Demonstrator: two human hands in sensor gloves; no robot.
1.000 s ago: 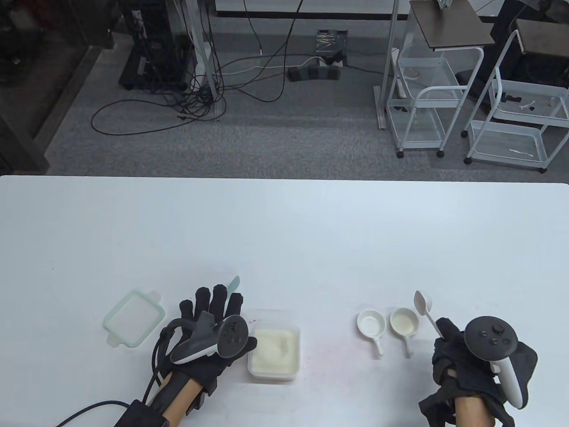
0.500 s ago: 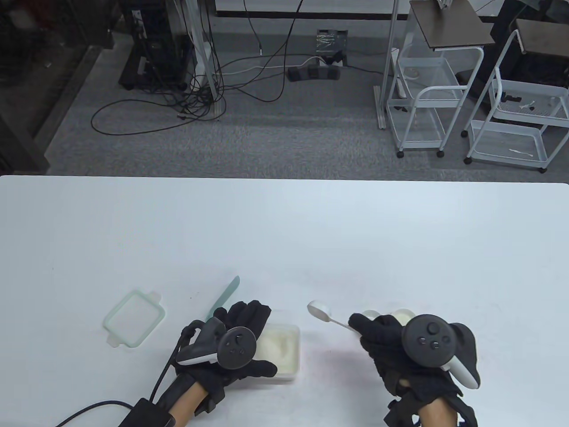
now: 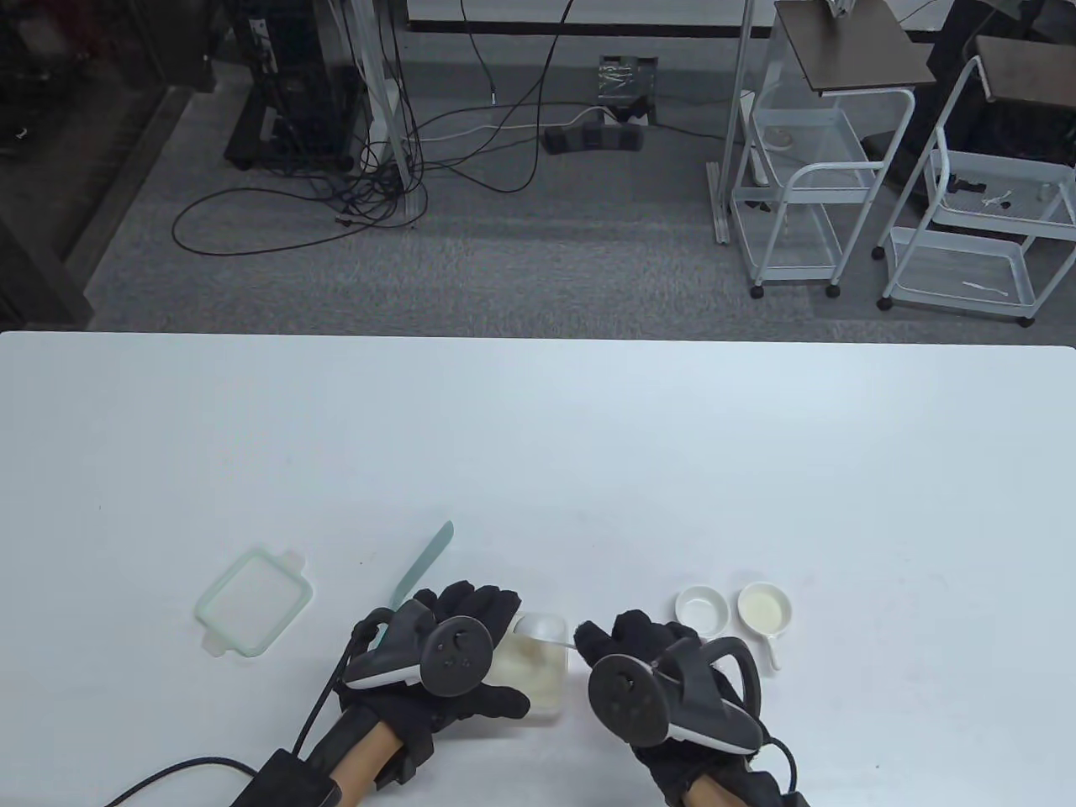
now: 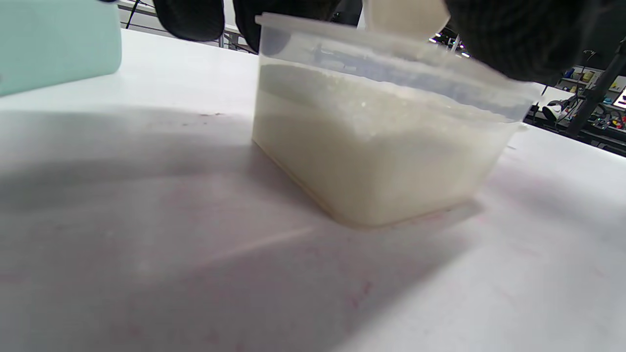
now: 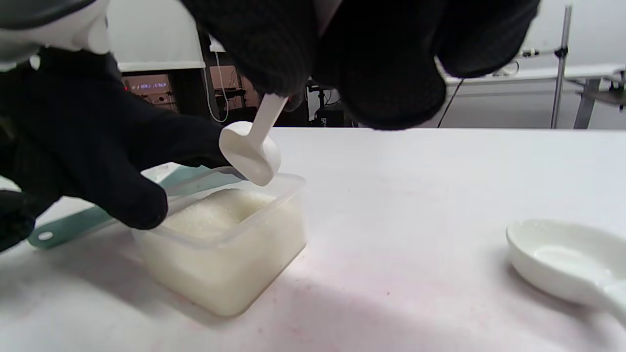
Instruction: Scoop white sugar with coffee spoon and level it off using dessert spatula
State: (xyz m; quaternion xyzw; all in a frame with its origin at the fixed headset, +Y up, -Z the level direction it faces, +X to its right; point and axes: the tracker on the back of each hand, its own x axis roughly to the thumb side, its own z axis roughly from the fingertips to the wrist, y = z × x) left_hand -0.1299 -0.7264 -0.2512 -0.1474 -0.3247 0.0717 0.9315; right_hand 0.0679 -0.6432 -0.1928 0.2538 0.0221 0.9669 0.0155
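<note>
A clear plastic container (image 3: 551,672) of white sugar (image 5: 220,208) stands near the table's front edge. My left hand (image 3: 503,654) holds its left side, thumb on the near wall and fingers at the far wall. My right hand (image 3: 590,640) pinches the handle of a white coffee spoon (image 3: 538,627). The spoon's bowl (image 5: 249,151) hangs tilted just above the sugar at the container's far rim. The mint-green dessert spatula (image 3: 423,565) lies on the table behind my left hand, its handle end (image 5: 73,222) showing in the right wrist view.
A mint-rimmed lid (image 3: 254,601) lies left of my left hand. Two small white handled dishes (image 3: 702,607) (image 3: 763,607) stand right of my right hand; one is close by in the right wrist view (image 5: 562,264). Carts and cables lie beyond the table.
My right hand carried the spoon left, from beside the dishes to over the sugar container. My left hand moved right off the spatula and took hold of the container.
</note>
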